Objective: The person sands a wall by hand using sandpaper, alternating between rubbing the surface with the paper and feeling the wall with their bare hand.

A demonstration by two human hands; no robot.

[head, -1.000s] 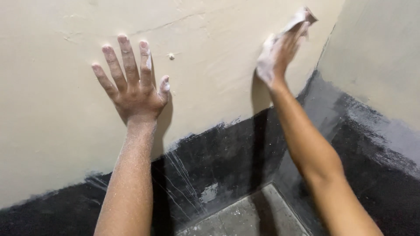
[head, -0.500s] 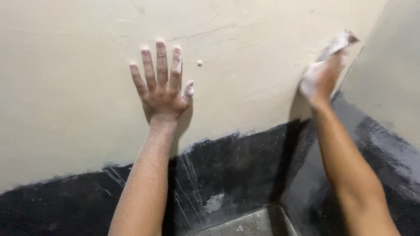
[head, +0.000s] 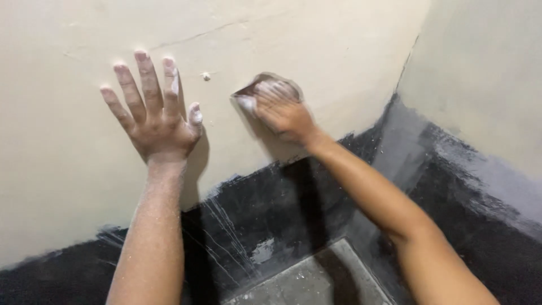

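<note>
Moved: my right hand (head: pixel 279 113) is sliding leftward along the wall (head: pixel 339 51), out of the corner where it was half a second ago, and is now working close to my left hand (head: pixel 152 121); the left hand is staying planted with its fingers spread.
Right grip: I am pressing a small sanding sheet (head: pixel 257 85) flat against the wall, fingers laid over it and closed down on it; only its upper and left edges are showing beyond my fingertips.
Left grip: I am holding nothing, palm flat on the wall, open, white dust coating the fingertips.
Sheet location: it is sitting under my right fingers, just right of a small lump of filler (head: pixel 206 75) that is sticking out between the two hands.
Handling: I am judging the sheet to be light, thin and floppy, curling at the free edge, so it is needing a flat palm and spread fingers over its middle rather than a pinch at a corner; the dust is probably making it slippery under the skin.
Below the grip: a black coated band (head: pixel 271 203) is running along the foot of the wall, and a grey floor (head: pixel 305 282) is lying under it.
Right of the grip: the corner is meeting a side wall (head: pixel 485 73).
</note>
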